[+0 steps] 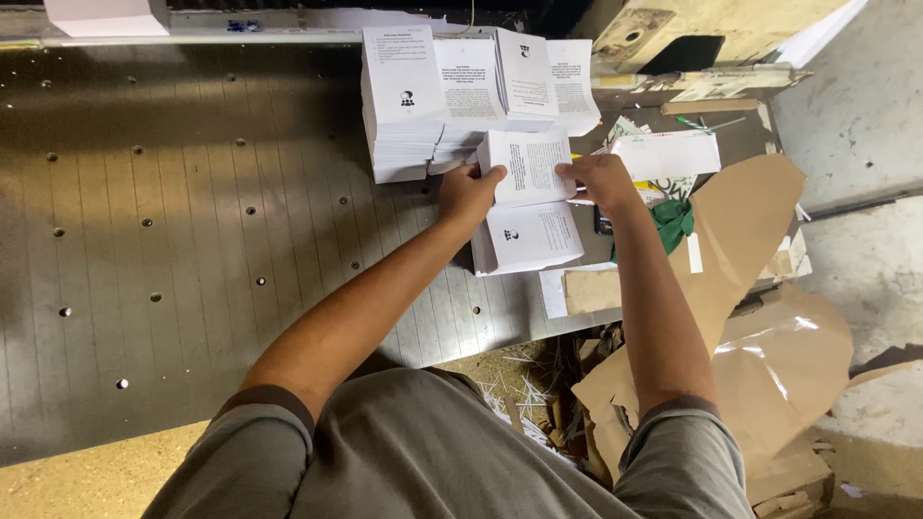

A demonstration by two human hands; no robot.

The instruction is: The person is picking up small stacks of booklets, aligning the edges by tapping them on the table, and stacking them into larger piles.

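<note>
White leaflet bundle (527, 165) gripped by left hand (468, 195), right hand (602, 179) fingers | one stack (531, 240) beneath | four behind (461, 96)

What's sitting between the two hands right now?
In the head view, a stack of white printed leaflets, gripped at its sides by the left hand and right hand.

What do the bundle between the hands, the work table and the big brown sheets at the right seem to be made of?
Bundle: thin white printed paper, matte, its edges showing many stacked sheets. Work table: apparently metal, dull grey with a streaky sheen, fine grooves and rows of small holes. Brown sheets: probably kraft paper or thin card, creased and curled, with a slight gloss.
</note>
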